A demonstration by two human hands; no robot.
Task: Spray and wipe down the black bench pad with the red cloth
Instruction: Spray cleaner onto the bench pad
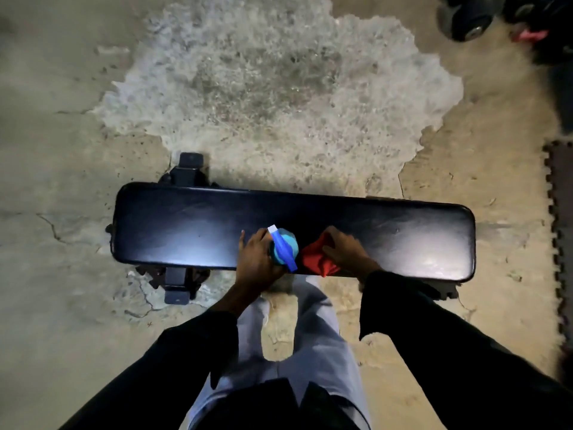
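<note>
The long black bench pad [186, 225] lies crosswise in front of me on the concrete floor. A blue spray bottle [283, 248] with a white nozzle stands on the pad near its front edge, and my left hand [255, 259] is wrapped around its left side. Just right of the bottle a crumpled red cloth [316, 259] rests on the pad. My right hand [347, 251] presses down on it, fingers curled over the cloth's right side.
The bench's metal foot [176, 287] sticks out at the front left, another [189, 166] at the back left. Dark dumbbells [471, 20] lie at the top right. A dark interlocking floor mat [561, 231] borders the right edge. My legs stand against the bench's front.
</note>
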